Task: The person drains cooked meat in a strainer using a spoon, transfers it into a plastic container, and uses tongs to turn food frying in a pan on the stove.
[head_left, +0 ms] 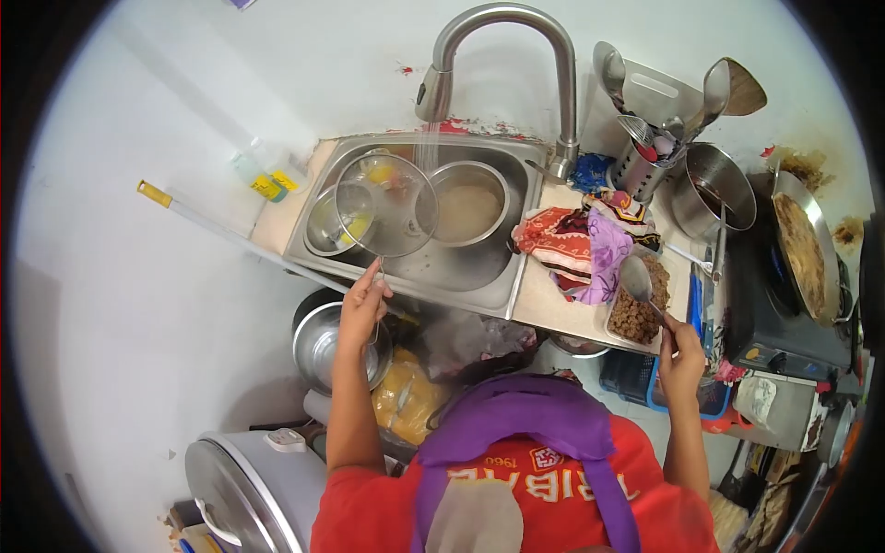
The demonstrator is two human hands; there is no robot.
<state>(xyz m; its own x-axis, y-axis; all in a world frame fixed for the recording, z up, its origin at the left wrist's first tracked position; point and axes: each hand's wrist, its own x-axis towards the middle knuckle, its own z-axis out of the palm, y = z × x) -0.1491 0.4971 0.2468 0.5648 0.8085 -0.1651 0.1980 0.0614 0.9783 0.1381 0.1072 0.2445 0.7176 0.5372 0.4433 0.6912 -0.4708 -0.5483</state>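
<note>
Over the sink point(502, 293), my left hand point(363, 306) is closed around the thin wire handle of a round mesh strainer point(406, 207). Through the mesh I see a steel bowl point(316, 226) with something yellow-green in it. Beside it in the sink stands a steel pot point(505, 198) of cloudy liquid. On the right, my right hand point(680, 355) grips the handle of a large metal spoon point(634, 276). Its bowl rests on or just above brown ground meat point(636, 318) in a clear rectangular container point(680, 300).
Water runs from the faucet point(560, 83). Patterned cloths point(572, 244) lie on the counter near a utensil holder point(636, 173) and a deep pot point(714, 189). A pan point(807, 244) sits on the stove point(784, 341). A pole point(212, 226) leans across the sink's left corner.
</note>
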